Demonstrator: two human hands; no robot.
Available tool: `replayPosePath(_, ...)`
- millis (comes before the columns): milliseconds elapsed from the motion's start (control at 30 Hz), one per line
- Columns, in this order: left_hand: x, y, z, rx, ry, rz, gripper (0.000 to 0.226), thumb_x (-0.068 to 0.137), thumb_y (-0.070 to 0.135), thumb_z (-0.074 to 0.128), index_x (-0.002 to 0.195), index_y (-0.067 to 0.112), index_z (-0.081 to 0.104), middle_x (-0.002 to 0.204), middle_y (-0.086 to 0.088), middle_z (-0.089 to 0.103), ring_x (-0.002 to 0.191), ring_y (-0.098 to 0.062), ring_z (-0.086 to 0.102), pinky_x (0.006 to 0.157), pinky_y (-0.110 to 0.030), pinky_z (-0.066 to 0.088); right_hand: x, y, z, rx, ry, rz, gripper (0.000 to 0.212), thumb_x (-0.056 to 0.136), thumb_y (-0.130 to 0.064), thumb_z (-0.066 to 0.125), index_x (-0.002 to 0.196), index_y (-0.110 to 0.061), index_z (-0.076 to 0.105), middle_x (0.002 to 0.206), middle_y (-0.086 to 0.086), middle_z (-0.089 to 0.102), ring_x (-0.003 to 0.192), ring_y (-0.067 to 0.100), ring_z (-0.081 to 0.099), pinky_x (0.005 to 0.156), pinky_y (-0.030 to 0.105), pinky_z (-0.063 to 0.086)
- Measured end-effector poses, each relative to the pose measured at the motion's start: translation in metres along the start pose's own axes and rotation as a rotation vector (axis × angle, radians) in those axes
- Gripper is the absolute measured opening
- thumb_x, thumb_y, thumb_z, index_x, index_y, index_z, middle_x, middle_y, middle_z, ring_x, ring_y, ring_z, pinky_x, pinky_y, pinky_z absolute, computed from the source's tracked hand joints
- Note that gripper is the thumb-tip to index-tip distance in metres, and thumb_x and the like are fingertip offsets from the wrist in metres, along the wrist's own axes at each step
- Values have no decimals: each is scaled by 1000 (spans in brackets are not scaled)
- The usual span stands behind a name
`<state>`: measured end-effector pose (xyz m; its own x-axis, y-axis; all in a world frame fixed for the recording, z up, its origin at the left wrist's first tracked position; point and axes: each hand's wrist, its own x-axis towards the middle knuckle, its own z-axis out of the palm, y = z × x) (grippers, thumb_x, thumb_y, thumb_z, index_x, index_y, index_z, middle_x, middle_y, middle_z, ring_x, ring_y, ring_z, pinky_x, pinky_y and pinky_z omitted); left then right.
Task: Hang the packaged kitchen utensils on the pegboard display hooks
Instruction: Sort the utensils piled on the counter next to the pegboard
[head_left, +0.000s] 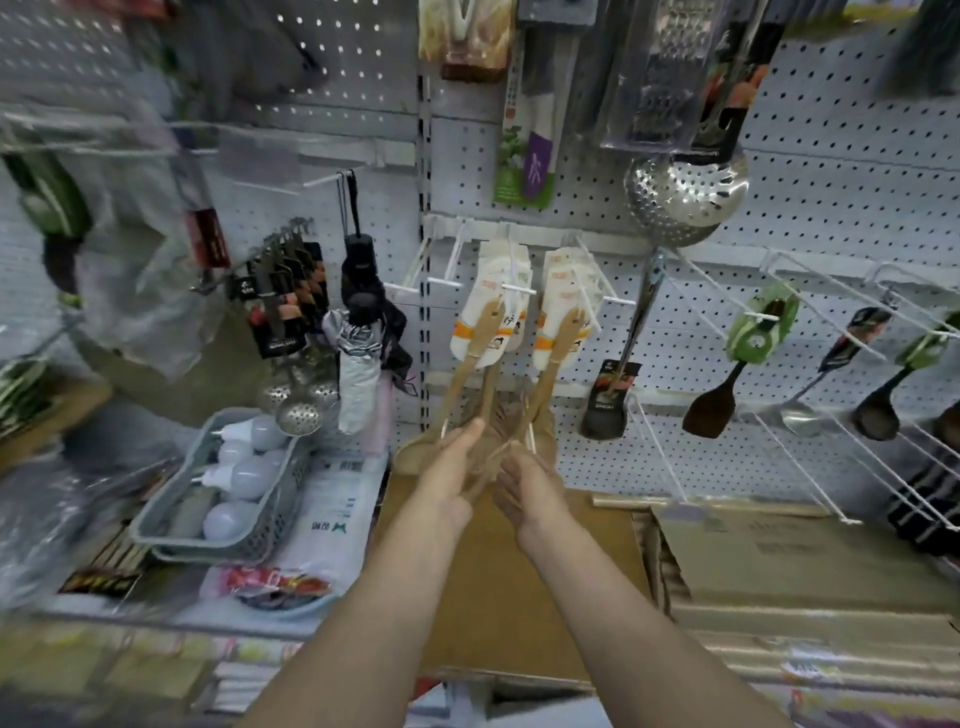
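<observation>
Wooden utensils (470, 358) in white card packaging, two bunches, hang from white hooks (514, 288) on the pegboard (810, 171), bowls reaching down to a cardboard box (498, 587). Left hand (449, 470): fingers extended along the lower ends, thumb closed against them. Right hand (530, 491): curled around the same cluster, exact grip blurred. Adjacent: steel skimmer (685, 195), grey basket (171, 525) of bulbs.

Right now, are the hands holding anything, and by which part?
Both the left hand and right hand grip the packaged wooden spoons at their lower, bowl ends; the carded tops hang on the hooks.
</observation>
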<state>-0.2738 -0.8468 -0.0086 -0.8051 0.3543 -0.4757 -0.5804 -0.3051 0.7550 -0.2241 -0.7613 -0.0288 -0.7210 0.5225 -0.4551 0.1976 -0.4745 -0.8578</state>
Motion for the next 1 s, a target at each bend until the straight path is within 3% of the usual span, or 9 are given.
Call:
replayPosePath(100, -19, 4, -37, -59, 45, -5, 17, 93, 27, 71, 108, 20, 69, 103, -2, 72, 96, -16, 64, 79, -30, 51, -18, 18, 27, -16, -67, 17, 12, 101, -28, 61, 110, -22, 65, 106, 1, 70, 93, 12, 64, 86, 33, 54)
replayPosePath(233, -37, 28, -102, -112, 127, 22, 25, 93, 27, 70, 115, 14, 66, 96, 3, 65, 97, -14, 59, 81, -31, 47, -50, 45, 82, -111, -121, 45, 5, 99, -33, 62, 100, -28, 64, 131, 9, 64, 116, 22, 60, 105, 41, 47)
replayPosePath(333, -49, 51, -161, -174, 176, 8, 30, 95, 32, 68, 119, 16, 58, 115, 1, 58, 114, -17, 57, 78, -32, 46, -78, 66, 131, -164, -148, 81, 11, 100, -33, 60, 108, -28, 64, 140, 17, 58, 128, 32, 55, 111, 45, 41)
replayPosePath(500, -68, 101, -272, -239, 217, 20, 39, 95, 33, 67, 130, 16, 58, 146, -7, 50, 137, -21, 47, 89, -35, 45, -113, 116, 228, -219, -198, 118, 41, 99, -41, 60, 134, -20, 55, 134, 5, 57, 115, 22, 54, 97, 35, 43)
replayPosePath(567, -77, 131, -325, -249, 207, 15, 26, 95, 33, 66, 116, 18, 63, 129, -6, 62, 117, -16, 60, 74, -31, 48, -130, 137, 278, -212, -221, 141, 43, 99, -39, 61, 137, -18, 55, 134, 5, 57, 120, 23, 54, 90, 35, 45)
replayPosePath(633, -91, 161, -379, -254, 224, 12, 15, 97, 34, 63, 90, 21, 62, 86, 1, 67, 75, -8, 61, 60, -25, 45, -152, 159, 332, -224, -258, 161, 38, 100, -36, 59, 133, -17, 58, 126, 5, 58, 119, 23, 57, 86, 37, 47)
replayPosePath(733, -113, 204, -452, -261, 295, 65, 13, 97, 31, 62, 89, 21, 64, 85, 6, 64, 81, -7, 60, 71, -25, 48, -179, 194, 414, -216, -336, 175, 23, 100, -34, 59, 118, -20, 62, 109, 1, 63, 93, 12, 60, 72, 31, 44)
replayPosePath(867, -134, 240, -533, -314, 384, 119, 15, 96, 27, 67, 104, 15, 66, 96, 2, 64, 99, -11, 62, 79, -27, 51, -202, 228, 497, -277, -434, 208, 44, 97, -42, 62, 136, -23, 59, 144, 2, 56, 133, 21, 50, 99, 38, 41)
replayPosePath(1000, -134, 266, -601, -352, 501, 152, 16, 92, 25, 72, 100, 15, 64, 100, 1, 64, 104, -14, 59, 76, -29, 51, -211, 251, 561, -337, -517, 214, 42, 97, -42, 63, 134, -22, 59, 138, 4, 58, 132, 22, 50, 103, 38, 41)
